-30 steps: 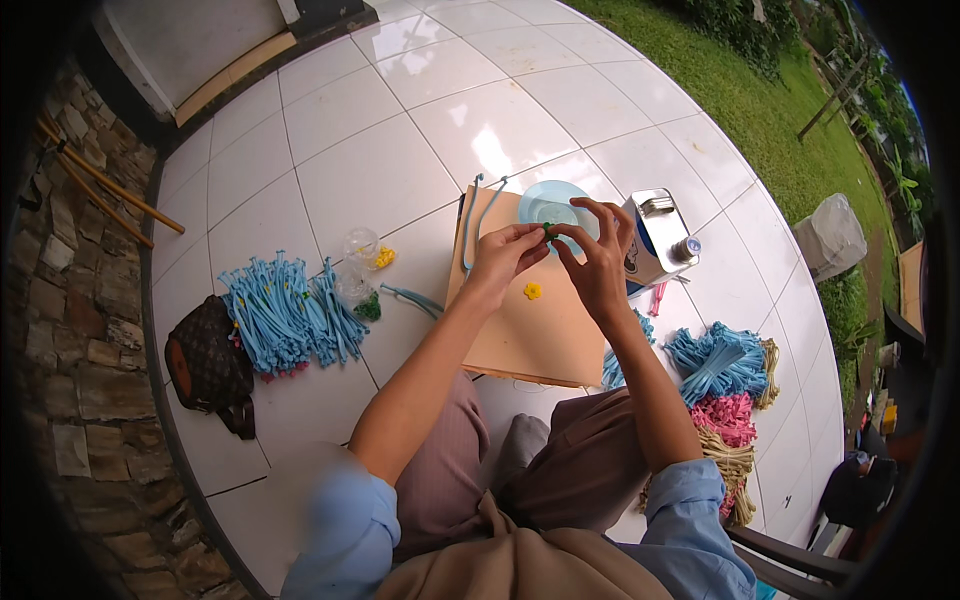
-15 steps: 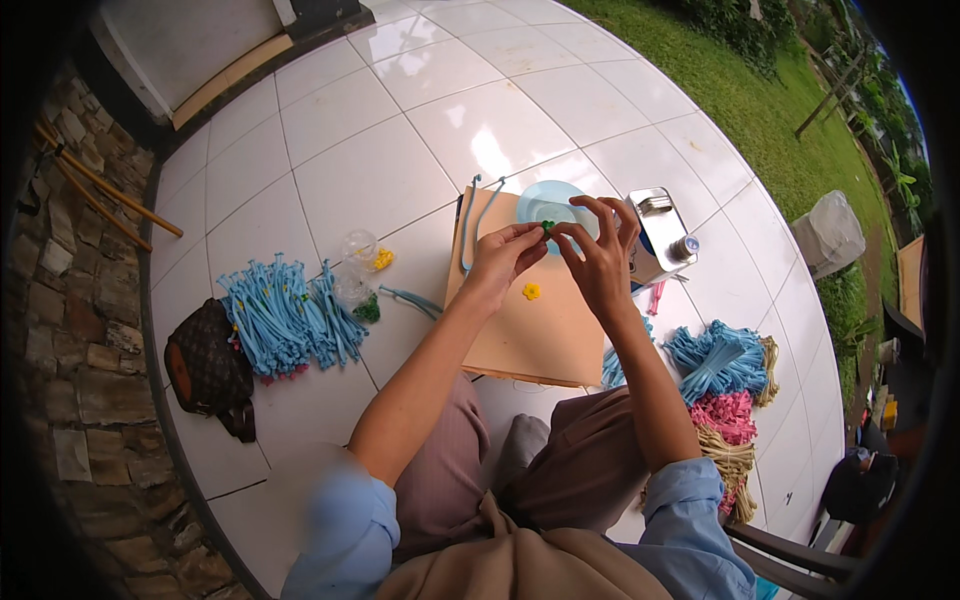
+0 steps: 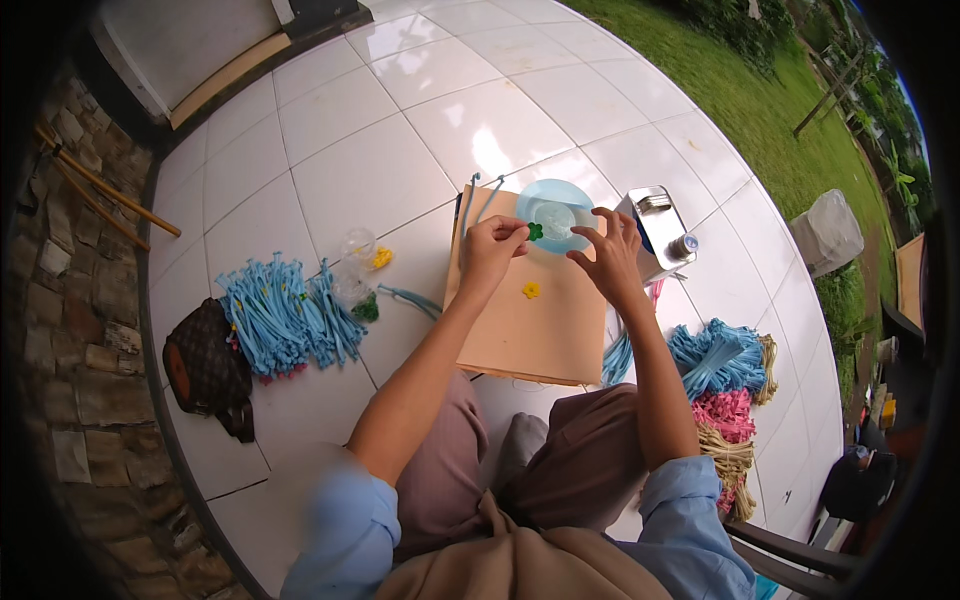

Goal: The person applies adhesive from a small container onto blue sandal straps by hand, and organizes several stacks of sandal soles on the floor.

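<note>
Between the thumb and fingers of my left hand (image 3: 492,250) is a small green flower piece (image 3: 535,231), held over the far part of a brown board (image 3: 530,335). My right hand (image 3: 612,252) is apart from it, thumb and fingers spread, near the right rim of a light-blue translucent bowl (image 3: 530,197). A yellow flower piece (image 3: 531,290) lies on the board below both hands. Light-blue cords (image 3: 487,205) rest along the board's far left corner, partly hidden by my left hand.
Left on the tiles are a pile of blue cords (image 3: 285,315), a brown bag (image 3: 208,360) and clear plastic packs (image 3: 352,280) with yellow and green pieces. A metal can (image 3: 657,232) stands right of the bowl. Blue (image 3: 718,360), pink (image 3: 724,415) and beige bundles (image 3: 728,460) lie nearer me.
My right hand has let go of the green flower piece and drawn slightly right and down. My left hand has shifted a little left, keeping the piece, which now shows more fully.
</note>
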`<state>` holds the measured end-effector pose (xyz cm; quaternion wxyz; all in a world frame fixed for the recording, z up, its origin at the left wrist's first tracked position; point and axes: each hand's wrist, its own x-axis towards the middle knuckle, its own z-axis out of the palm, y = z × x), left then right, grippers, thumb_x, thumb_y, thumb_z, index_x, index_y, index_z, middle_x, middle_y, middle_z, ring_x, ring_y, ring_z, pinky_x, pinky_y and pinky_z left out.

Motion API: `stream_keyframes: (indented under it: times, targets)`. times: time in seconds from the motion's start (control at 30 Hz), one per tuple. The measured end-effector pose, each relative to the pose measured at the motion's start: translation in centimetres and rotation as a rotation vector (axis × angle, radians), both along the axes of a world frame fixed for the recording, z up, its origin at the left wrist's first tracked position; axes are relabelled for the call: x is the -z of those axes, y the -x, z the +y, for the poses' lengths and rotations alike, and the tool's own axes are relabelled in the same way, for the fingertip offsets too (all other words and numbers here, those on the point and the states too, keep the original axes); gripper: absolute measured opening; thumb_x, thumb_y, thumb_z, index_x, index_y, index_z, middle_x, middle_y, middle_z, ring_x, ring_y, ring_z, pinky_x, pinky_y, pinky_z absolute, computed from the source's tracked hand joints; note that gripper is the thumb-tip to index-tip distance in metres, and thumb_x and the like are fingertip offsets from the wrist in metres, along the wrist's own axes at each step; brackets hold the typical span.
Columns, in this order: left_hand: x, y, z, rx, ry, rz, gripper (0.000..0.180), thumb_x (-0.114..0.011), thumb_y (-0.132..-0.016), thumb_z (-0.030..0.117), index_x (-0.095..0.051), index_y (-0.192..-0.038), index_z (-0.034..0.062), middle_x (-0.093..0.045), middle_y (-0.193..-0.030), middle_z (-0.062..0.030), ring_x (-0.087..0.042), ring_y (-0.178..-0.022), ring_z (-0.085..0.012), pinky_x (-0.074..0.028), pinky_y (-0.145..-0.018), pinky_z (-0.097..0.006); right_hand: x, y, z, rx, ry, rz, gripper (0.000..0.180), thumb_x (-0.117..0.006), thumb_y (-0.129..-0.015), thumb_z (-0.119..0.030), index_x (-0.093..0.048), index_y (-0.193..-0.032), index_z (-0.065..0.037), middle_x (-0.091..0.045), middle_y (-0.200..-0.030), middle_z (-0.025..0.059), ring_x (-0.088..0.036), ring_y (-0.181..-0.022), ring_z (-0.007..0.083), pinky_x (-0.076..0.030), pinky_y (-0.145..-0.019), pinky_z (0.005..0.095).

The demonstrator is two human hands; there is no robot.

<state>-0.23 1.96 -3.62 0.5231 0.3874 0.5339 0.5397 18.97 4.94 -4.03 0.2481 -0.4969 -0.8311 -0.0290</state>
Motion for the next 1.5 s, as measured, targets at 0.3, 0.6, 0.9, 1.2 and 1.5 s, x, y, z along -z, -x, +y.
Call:
stream_keyframes:
  times: [0.3, 0.6, 0.9, 1.2, 1.5]
  targets:
    - [0.0, -0.3, 0.3, -0.011, -0.043, 0.195, 0.015, -0.062, -0.079, 0.008, -0.062, -0.089, -0.0033, -0.064, -0.076, -0.0081, -0.061, -0.065, -0.011, -0.054, -0.061, -0.021, 2.4, 0.2, 0.9, -0.011, 0.011, -0.078, 0.035, -0.07, -0.067, -0.04, -0.067, -0.092, -0.016, -0.042, -0.121, 0.0103, -0.031, -0.116, 0.032, -0.02, -0.096, 0.0497]
    - [0.0, 0.2, 0.3, -0.047, -0.018, 0.182, 0.015, -0.062, -0.079, 0.008, -0.062, -0.089, -0.003, -0.063, -0.077, -0.0078, -0.061, -0.066, -0.0107, -0.054, -0.062, -0.021, 0.3, 0.1, -0.1, -0.015, 0.109, -0.17, 0.034, -0.07, -0.066, -0.038, -0.066, -0.093, -0.017, -0.042, -0.12, 0.0103, -0.03, -0.118, 0.0315, -0.017, -0.098, 0.0511]
    - [-0.2, 0.4, 0.4, -0.047, -0.008, 0.173, 0.016, -0.062, -0.079, 0.009, -0.062, -0.089, -0.0021, -0.063, -0.076, -0.0068, -0.06, -0.066, -0.01, -0.054, -0.062, -0.021, 0.6, 0.1, 0.0, -0.054, 0.193, -0.141, 0.046, -0.07, -0.065, -0.044, -0.063, -0.105, -0.021, -0.04, -0.122, 0.0092, -0.028, -0.119, 0.0318, -0.017, -0.099, 0.0547]
    - [-0.4, 0.5, 0.2, -0.044, -0.009, 0.16, 0.017, -0.063, -0.079, 0.01, -0.062, -0.09, -0.0017, -0.063, -0.076, -0.0061, -0.06, -0.066, -0.0094, -0.053, -0.062, -0.021, 1.0, 0.5, 0.3, -0.094, 0.067, -0.201, 0.033, -0.067, -0.068, -0.042, -0.068, -0.093, -0.021, -0.038, -0.125, 0.0048, -0.029, -0.119, 0.0288, -0.017, -0.101, 0.0573]
    - [-0.4, 0.6, 0.3, -0.045, -0.008, 0.149, 0.016, -0.062, -0.079, 0.009, -0.062, -0.09, -0.0025, -0.063, -0.076, -0.0065, -0.06, -0.066, -0.0095, -0.054, -0.062, -0.021, 0.9, 1.0, -0.1, -0.08, 0.084, -0.235, 0.035, -0.069, -0.068, -0.039, -0.064, -0.098, -0.022, -0.038, -0.125, 0.0059, -0.028, -0.12, 0.0293, -0.017, -0.1, 0.058]
